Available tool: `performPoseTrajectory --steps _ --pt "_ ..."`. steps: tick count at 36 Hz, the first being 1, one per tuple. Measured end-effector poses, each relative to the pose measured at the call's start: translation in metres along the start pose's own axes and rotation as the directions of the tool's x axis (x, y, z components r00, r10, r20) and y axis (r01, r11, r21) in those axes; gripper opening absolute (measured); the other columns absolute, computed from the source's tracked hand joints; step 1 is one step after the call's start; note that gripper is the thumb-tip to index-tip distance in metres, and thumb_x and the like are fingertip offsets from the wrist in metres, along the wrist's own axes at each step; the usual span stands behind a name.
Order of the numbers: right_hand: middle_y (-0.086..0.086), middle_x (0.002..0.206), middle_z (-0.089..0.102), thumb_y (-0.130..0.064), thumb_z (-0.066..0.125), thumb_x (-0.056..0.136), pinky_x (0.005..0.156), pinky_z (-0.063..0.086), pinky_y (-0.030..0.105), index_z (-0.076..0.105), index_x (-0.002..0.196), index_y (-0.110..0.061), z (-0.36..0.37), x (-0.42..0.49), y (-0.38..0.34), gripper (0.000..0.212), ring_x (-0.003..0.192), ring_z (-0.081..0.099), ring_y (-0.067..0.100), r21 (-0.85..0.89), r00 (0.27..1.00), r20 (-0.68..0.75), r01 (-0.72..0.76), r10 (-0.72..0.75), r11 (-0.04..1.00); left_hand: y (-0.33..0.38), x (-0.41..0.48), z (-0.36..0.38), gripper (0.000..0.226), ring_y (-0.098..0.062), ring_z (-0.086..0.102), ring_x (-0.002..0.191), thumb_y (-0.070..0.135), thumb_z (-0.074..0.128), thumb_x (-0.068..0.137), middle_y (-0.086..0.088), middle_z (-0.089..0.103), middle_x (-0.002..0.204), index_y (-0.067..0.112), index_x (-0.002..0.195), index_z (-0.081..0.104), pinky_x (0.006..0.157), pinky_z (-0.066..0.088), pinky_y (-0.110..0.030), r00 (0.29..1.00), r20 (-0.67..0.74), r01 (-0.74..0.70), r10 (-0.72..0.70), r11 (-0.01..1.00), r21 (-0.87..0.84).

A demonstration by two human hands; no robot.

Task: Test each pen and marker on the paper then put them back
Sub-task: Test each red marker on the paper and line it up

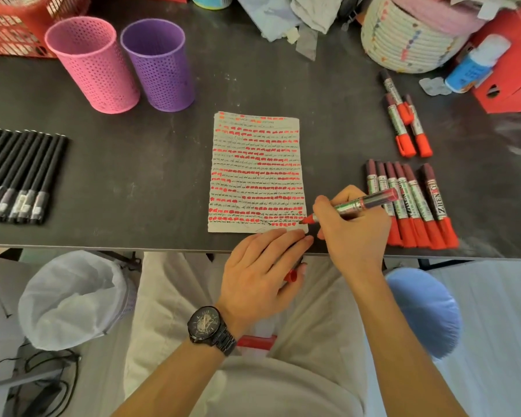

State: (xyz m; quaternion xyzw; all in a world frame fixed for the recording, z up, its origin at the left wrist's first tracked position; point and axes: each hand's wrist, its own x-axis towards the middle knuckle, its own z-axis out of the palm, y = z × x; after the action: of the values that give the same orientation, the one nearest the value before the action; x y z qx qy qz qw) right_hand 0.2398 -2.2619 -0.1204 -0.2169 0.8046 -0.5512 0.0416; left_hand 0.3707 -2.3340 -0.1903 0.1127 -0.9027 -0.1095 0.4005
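Observation:
A sheet of paper (256,173) covered in rows of red and black test marks lies in the middle of the dark table. My right hand (354,227) grips an uncapped red marker (355,204), its tip touching the paper's bottom right corner. My left hand (262,269) rests flat at the table's front edge just below the paper, with a red cap (291,275) under its fingers. A row of capped red markers (412,203) lies to the right, three more red markers (403,115) beyond them. Black pens (18,176) lie in a row at the left.
A pink mesh cup (94,64) and a purple mesh cup (160,64) stand at the back left, empty as far as I can see. A woven basket (403,40), a red box (512,73) and a red crate (15,25) line the back. A bin (69,296) stands below the table.

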Motion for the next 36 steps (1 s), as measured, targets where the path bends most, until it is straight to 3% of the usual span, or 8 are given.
performPoseTrajectory --steps 36 --pt "0.006 0.053 0.060 -0.011 0.070 0.085 0.053 0.051 0.046 0.056 0.063 -0.007 -0.0003 0.0003 -0.0040 0.027 0.053 0.064 0.031 -0.034 1.000 0.009 0.027 -0.026 0.999 0.0006 -0.0016 0.0017 0.032 -0.015 0.058 0.123 0.030 0.066 0.094 0.005 0.067 0.131 0.018 0.122 0.073 0.110 0.034 -0.025 1.000 0.023 0.020 -0.020 1.000 0.010"
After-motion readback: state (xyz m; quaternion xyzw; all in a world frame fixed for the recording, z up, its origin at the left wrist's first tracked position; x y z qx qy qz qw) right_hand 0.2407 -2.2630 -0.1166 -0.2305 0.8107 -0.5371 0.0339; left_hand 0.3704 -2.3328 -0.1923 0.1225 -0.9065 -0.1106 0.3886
